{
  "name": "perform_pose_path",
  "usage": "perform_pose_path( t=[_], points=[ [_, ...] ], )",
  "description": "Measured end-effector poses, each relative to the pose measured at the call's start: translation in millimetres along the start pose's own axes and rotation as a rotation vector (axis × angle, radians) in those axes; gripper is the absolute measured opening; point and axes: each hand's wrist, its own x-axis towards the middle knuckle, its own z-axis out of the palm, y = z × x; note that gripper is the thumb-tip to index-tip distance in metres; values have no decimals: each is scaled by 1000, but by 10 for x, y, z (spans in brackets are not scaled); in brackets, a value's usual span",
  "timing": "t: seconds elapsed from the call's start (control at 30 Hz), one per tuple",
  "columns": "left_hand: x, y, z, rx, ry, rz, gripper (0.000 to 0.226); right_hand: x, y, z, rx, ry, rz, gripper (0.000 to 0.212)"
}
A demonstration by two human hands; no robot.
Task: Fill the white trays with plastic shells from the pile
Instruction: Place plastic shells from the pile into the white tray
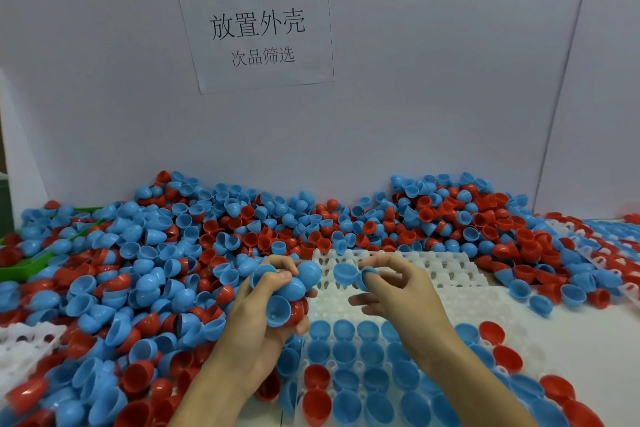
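Note:
A big pile of blue and red plastic shells covers the table from the left to the back wall. In front of me lies a white tray with cup-shaped pockets; its near rows hold blue and a few red shells, its far rows are bare. My left hand grips a bunch of several blue shells at the tray's left edge. Just above the tray's bare rows, my right hand pinches a blue shell between thumb and fingers.
A second white tray lies half buried at the left. More filled trays stand at the far right. A green bin shows under the pile at the left. A paper sign hangs on the white wall behind.

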Motion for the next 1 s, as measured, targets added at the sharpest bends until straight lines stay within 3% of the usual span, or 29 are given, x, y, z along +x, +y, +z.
perform_pose_path(
  t=[0.23,0.3,0.43,0.6,1.0],
  points=[
    [6,-76,77,38,32,-26,5,9,65,-5,-48,-25,-6,3],
    [4,-85,95,43,32,-27,5,-7,84,4,-18,-51,-1,10],
    [-5,-66,80,44,43,-28,5,-49,49,-30,8,-243,51,28],
    [-13,-65,91,66,22,-25,6,-132,-44,21,-148,-450,-1,21],
    [-13,-19,64,-14,144,-44,5,-112,-46,-21,-170,-291,-95,25]
  ],
)
